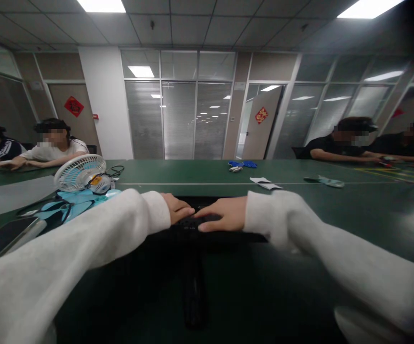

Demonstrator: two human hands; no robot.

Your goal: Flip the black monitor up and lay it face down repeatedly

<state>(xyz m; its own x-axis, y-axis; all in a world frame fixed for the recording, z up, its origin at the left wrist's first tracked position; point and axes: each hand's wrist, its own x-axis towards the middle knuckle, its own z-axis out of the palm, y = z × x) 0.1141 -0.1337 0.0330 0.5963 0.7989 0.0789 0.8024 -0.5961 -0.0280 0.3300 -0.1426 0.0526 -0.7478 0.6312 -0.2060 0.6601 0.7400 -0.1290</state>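
Note:
A dark, flat, wide object (pixel 188 225) lies before me on the green table (pixel 178 173), with small pale marks on its surface that look like keys. My left hand (pixel 178 209) rests on its left part, fingers stretched toward the right. My right hand (pixel 226 213) lies over its right part, palm down, fingers extended left and the thumb apart. The fingertips of both hands come close together near the middle. A long black shape (pixel 193 291) runs from the object toward me; its kind is too dark to make out.
To the left stand a white fan (pixel 80 173), light blue items (pixel 65 206) and a dark tablet-like slab (pixel 8 236). Blue and white gloves (pixel 242 165), white paper (pixel 265 183) and a pale packet (pixel 324 181) lie farther off. People sit at both far sides.

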